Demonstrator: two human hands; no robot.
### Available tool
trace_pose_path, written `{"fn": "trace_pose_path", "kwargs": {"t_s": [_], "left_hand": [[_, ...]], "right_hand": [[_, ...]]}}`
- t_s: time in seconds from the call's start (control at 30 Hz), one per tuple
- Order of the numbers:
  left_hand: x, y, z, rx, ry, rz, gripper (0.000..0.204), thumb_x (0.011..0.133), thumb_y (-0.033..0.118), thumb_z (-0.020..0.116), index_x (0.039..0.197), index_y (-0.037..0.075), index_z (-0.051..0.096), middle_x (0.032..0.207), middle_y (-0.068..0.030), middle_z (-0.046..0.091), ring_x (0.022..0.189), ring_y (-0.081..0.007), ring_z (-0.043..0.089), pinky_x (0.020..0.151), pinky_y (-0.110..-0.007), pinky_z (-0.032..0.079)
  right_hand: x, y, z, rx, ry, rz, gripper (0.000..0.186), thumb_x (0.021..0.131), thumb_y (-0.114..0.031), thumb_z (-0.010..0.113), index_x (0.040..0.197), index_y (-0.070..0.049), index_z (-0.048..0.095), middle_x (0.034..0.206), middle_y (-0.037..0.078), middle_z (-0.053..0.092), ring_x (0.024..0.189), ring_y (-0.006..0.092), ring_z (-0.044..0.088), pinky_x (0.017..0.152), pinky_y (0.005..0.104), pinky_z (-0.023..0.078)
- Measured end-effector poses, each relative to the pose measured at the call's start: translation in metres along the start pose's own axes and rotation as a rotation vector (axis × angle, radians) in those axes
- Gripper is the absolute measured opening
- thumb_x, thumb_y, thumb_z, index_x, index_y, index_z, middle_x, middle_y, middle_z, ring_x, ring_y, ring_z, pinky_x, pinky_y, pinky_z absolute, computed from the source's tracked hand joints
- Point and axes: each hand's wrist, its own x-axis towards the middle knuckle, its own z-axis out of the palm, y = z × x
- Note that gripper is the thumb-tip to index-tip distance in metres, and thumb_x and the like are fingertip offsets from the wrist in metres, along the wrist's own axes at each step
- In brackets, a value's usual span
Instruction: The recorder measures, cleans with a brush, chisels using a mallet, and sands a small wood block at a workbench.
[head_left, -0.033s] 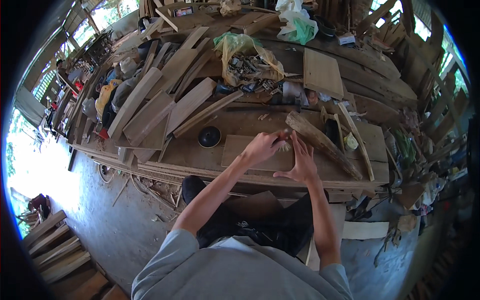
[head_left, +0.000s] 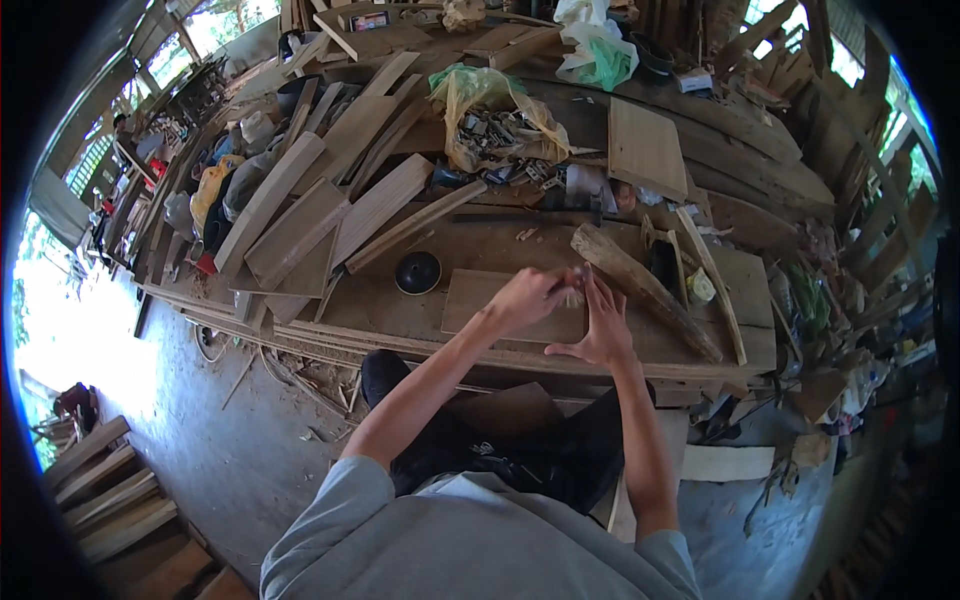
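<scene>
My left hand (head_left: 530,298) is closed around a small brush-like thing (head_left: 574,297). It has a brown rounded end at the top and a pale tuft below, and the fingers cover most of it. Beside it stands my right hand (head_left: 604,330), its fingers stretched upward and its thumb held apart. The right fingertips are close to the brush-like thing; whether they touch it, I cannot tell. Both hands are over a flat rectangular board (head_left: 475,300) on the wooden bench. Left of the board is a round black bowl-like thing (head_left: 418,272).
A rough length of wood (head_left: 650,290) slants just right of my hands. Several planks (head_left: 300,232) are piled at the left. Behind lies a yellowish plastic bag (head_left: 460,135) with metal pieces. A square board (head_left: 645,148) rests at the back right.
My left hand has shifted and turned very slightly, with the brown end of the brush-like thing a little lower. The right hand has hardly moved.
</scene>
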Motion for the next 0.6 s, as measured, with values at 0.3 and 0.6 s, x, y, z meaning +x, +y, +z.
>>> {"fn": "trace_pose_path", "kwargs": {"t_s": [0.3,0.6], "left_hand": [[0.023,-0.008,-0.014,0.071,-0.13,0.119,0.024,0.105,0.027,0.063,0.119,0.009,0.071,0.09,-0.0243,0.073,0.082,-0.045,0.071,0.077,-0.055,0.056],[-0.01,0.022,-0.006,-0.105,-0.28,0.334,0.029,0.103,0.029,0.065,0.121,0.008,0.072,0.091,-0.0219,0.075,0.081,-0.0437,0.071,0.077,-0.051,0.056]], "right_hand": [[0.004,-0.007,-0.003,0.057,-0.012,0.02,0.167,0.053,-0.082,0.089,0.171,-0.001,0.004,0.161,0.021,0.048,0.151,0.037,0.042,0.125,0.0559,0.025],[-0.004,0.009,-0.005,0.075,-0.089,-0.009,0.162,0.057,-0.078,0.089,0.171,-0.002,0.003,0.163,0.017,0.048,0.153,0.036,0.04,0.126,0.0552,0.023]]}}
